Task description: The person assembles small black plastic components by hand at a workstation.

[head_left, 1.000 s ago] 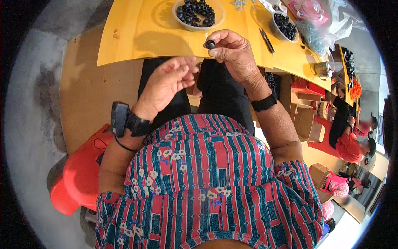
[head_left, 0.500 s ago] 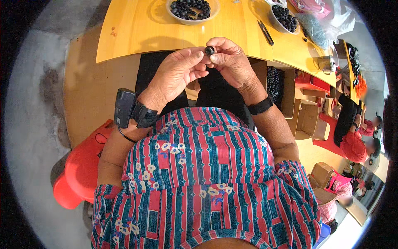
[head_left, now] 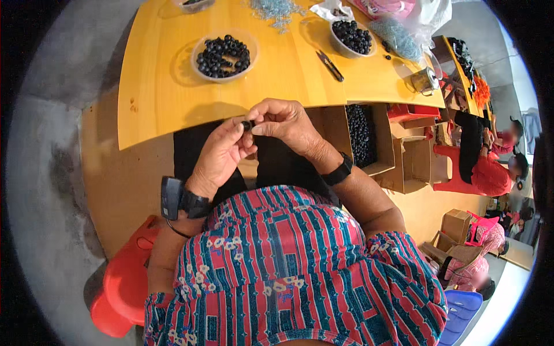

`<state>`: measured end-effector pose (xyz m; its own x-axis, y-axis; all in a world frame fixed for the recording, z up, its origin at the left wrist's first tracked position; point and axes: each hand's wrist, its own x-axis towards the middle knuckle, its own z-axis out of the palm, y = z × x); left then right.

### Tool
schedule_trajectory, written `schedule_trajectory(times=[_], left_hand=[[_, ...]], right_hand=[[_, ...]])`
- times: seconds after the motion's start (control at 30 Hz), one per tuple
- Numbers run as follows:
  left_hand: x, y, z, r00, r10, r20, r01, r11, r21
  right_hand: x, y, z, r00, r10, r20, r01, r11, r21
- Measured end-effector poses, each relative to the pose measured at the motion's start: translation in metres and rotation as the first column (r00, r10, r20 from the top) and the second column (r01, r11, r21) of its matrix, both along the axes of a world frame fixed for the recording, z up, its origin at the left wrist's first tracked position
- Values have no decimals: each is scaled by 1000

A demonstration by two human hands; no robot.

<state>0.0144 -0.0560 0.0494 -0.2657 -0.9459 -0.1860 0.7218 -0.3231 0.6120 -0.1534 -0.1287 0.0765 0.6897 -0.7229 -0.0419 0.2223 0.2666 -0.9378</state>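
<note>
A small round black piece (head_left: 247,125) is between my hands, just off the table's near edge. My left hand (head_left: 221,151) pinches it from the left between thumb and forefinger, its other fingers curled loosely. From the right, my right hand (head_left: 287,127) closes thumb and forefinger on the same piece; the fingertips hide much of it. Beyond my hands, a clear round bowl (head_left: 252,64) of similar black pieces stands on the yellow table (head_left: 156,63). A second bowl (head_left: 350,53), also filled with black pieces, is farther right.
Black-handled snips (head_left: 330,66) lie between the bowls. Clear bits (head_left: 276,12) are heaped at the back, and a metal mug (head_left: 424,81) stands at right. Below the table are cardboard boxes (head_left: 369,141), one filled with black pieces. A red stool (head_left: 124,282) is at left; other people sit at right.
The view has shifted, so the table and bowls appear lower and farther left. Both hands still hold the black piece, and it has turned slightly between my fingertips.
</note>
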Motion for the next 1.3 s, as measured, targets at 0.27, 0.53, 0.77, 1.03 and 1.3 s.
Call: schedule_trajectory(times=[0.27, 0.53, 0.77, 1.03, 1.3], left_hand=[[6, 19, -36, 999, -41, -27, 42, 998, 51], [-5, 28, -25, 997, -74, -2, 74, 987, 139], [-6, 31, -18, 999, -54, 10, 51, 985, 164], [-7, 27, -20, 998, -66, 24, 61, 983, 176], [-4, 29, -25, 998, -56, 32, 50, 987, 151]], right_hand=[[-27, -94, -5, 707, -567, -422, 245, 756, -607], [-38, -191, -11, 498, -773, -394, -30, 438, -898], [-22, -177, -10, 268, -885, -381, -136, 356, -924], [-40, -178, -16, -14, -850, -527, -393, 490, -778], [-36, -154, -20, 117, -847, -519, -600, 356, -717]])
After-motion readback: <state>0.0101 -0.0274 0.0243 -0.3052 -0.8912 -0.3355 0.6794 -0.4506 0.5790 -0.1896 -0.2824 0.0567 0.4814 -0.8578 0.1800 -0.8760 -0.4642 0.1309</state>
